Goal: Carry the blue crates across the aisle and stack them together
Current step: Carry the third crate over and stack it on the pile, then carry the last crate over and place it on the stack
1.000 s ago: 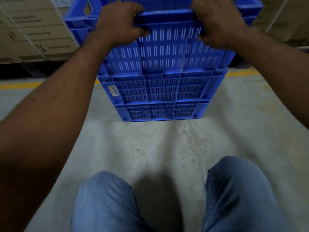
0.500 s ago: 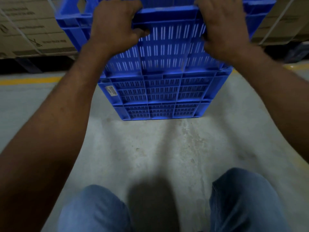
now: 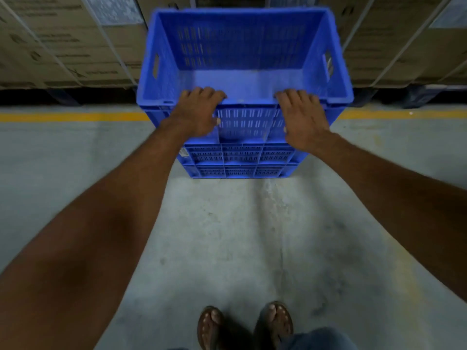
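Head view: left hand (image 3: 195,113), right hand (image 3: 303,120) grasp top crate (image 3: 247,46) near rim.

Floor: grey concrete (image 3: 227,236), mottled and stained; paler streaks are noted through the middle, darker tones toward the edges. A yellow line (image 3: 75,116) is painted across the far side of the floor and is seen at both left and right. Beyond it, brown cardboard boxes (image 3: 63,46) are stacked in a row, printed with dark text too blurred to be read. Pale straps (image 3: 108,39) are run diagonally over the box faces. White labels (image 3: 113,8) are stuck near the top. The boxes are raised on pallets (image 3: 417,97), with a dark gap left beneath. Light is dim throughout.
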`<state>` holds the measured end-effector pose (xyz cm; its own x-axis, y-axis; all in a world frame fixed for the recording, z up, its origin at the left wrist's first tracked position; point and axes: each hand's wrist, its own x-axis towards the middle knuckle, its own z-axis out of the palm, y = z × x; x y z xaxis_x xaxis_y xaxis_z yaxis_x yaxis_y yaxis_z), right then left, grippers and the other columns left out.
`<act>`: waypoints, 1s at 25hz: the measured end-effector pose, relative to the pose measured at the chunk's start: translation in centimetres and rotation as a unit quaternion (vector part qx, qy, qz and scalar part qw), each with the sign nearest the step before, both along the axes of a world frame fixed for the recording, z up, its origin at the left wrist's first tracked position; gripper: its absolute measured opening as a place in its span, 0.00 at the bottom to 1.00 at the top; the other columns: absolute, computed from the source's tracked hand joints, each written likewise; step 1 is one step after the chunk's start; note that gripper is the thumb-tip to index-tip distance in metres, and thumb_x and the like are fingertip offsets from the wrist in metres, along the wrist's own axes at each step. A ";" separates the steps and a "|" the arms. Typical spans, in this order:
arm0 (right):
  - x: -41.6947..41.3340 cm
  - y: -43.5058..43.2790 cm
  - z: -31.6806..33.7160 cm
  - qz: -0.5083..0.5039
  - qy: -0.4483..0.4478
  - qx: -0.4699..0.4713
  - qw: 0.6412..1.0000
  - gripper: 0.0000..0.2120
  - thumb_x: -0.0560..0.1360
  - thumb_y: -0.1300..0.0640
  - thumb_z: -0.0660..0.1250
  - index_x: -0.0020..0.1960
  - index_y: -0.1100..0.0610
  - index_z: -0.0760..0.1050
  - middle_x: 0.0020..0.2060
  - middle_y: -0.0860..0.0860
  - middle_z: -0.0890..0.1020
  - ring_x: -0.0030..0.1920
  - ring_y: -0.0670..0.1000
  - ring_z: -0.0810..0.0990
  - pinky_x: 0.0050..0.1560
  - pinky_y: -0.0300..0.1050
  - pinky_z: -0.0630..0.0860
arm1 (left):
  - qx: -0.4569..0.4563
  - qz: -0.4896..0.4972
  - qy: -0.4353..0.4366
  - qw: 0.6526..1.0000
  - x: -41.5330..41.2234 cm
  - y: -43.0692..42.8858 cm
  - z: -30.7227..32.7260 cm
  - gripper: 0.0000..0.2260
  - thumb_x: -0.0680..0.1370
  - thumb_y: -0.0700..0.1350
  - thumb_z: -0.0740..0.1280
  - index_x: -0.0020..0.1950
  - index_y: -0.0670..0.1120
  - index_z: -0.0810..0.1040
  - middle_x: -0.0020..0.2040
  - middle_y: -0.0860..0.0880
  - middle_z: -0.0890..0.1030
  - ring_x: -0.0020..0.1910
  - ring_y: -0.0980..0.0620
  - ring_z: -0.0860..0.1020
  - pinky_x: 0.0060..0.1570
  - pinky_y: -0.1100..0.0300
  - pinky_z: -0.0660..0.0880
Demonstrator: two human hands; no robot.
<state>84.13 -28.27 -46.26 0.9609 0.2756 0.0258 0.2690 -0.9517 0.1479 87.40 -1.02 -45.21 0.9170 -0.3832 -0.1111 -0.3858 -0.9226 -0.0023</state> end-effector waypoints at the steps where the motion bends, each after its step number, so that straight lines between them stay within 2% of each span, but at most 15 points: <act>1: -0.9 0.1 1.7 -0.010 0.040 0.031 0.999 0.41 0.65 0.58 0.75 0.74 0.59 0.63 0.68 0.58 0.70 0.65 0.63 0.70 0.62 0.57 0.67 | -0.013 0.018 0.023 0.999 -0.9 0.2 1.4 0.28 0.78 0.51 0.69 0.75 0.51 0.65 0.71 0.43 0.70 0.68 0.39 0.69 0.65 0.43 0.64; 4: -5.7 0.8 7.4 -0.071 0.063 0.148 0.984 0.41 0.66 0.57 0.74 0.76 0.56 0.60 0.71 0.55 0.67 0.70 0.60 0.66 0.65 0.58 0.68 | -0.108 0.095 0.008 0.990 -6.2 0.1 6.2 0.24 0.77 0.48 0.68 0.73 0.54 0.68 0.66 0.47 0.76 0.65 0.41 0.74 0.63 0.43 0.69; 6: -10.2 1.0 11.3 -0.102 0.044 0.214 0.971 0.36 0.69 0.57 0.70 0.74 0.54 0.62 0.69 0.55 0.69 0.68 0.60 0.67 0.64 0.59 0.69 | -0.187 0.153 0.015 0.970 -11.0 -0.7 10.2 0.20 0.77 0.48 0.67 0.68 0.55 0.71 0.61 0.50 0.80 0.61 0.43 0.78 0.58 0.45 0.74; 9: -17.5 0.7 17.4 -0.127 0.063 0.279 0.950 0.23 0.75 0.52 0.66 0.68 0.53 0.70 0.64 0.54 0.74 0.65 0.60 0.71 0.62 0.58 0.70 | -0.274 0.198 0.028 0.941 -19.6 -2.8 17.6 0.19 0.77 0.48 0.67 0.67 0.54 0.72 0.58 0.54 0.81 0.55 0.46 0.81 0.53 0.49 0.77; 12: -24.5 0.2 23.6 -0.141 0.094 0.302 0.938 0.17 0.78 0.45 0.63 0.62 0.51 0.75 0.60 0.52 0.79 0.63 0.58 0.74 0.60 0.55 0.71 | -0.250 0.144 0.003 0.958 -27.3 -4.9 24.5 0.20 0.76 0.49 0.68 0.68 0.53 0.72 0.58 0.52 0.81 0.57 0.46 0.80 0.53 0.50 0.75; 16: -35.3 0.0 30.9 -0.144 0.046 0.303 0.941 0.18 0.80 0.40 0.58 0.59 0.49 0.77 0.57 0.49 0.81 0.61 0.55 0.75 0.59 0.52 0.69 | -0.240 0.121 -0.033 0.962 -35.8 -4.6 31.3 0.18 0.76 0.53 0.66 0.65 0.53 0.73 0.57 0.54 0.81 0.58 0.47 0.78 0.55 0.49 0.73; 22: -51.7 2.0 36.3 -0.179 -0.015 0.274 0.945 0.20 0.80 0.36 0.55 0.60 0.47 0.77 0.58 0.46 0.81 0.62 0.51 0.74 0.60 0.51 0.67 | -0.255 0.043 -0.056 0.964 -49.8 -3.3 35.8 0.20 0.77 0.57 0.65 0.68 0.54 0.72 0.59 0.55 0.79 0.59 0.48 0.77 0.56 0.51 0.72; 25: -61.1 3.7 38.1 -0.236 -0.043 0.316 0.918 0.18 0.81 0.37 0.56 0.60 0.46 0.76 0.58 0.44 0.80 0.61 0.49 0.75 0.61 0.50 0.68 | -0.267 -0.028 -0.042 0.962 -57.5 -3.2 37.2 0.23 0.76 0.58 0.65 0.70 0.56 0.69 0.63 0.56 0.76 0.62 0.51 0.75 0.57 0.52 0.71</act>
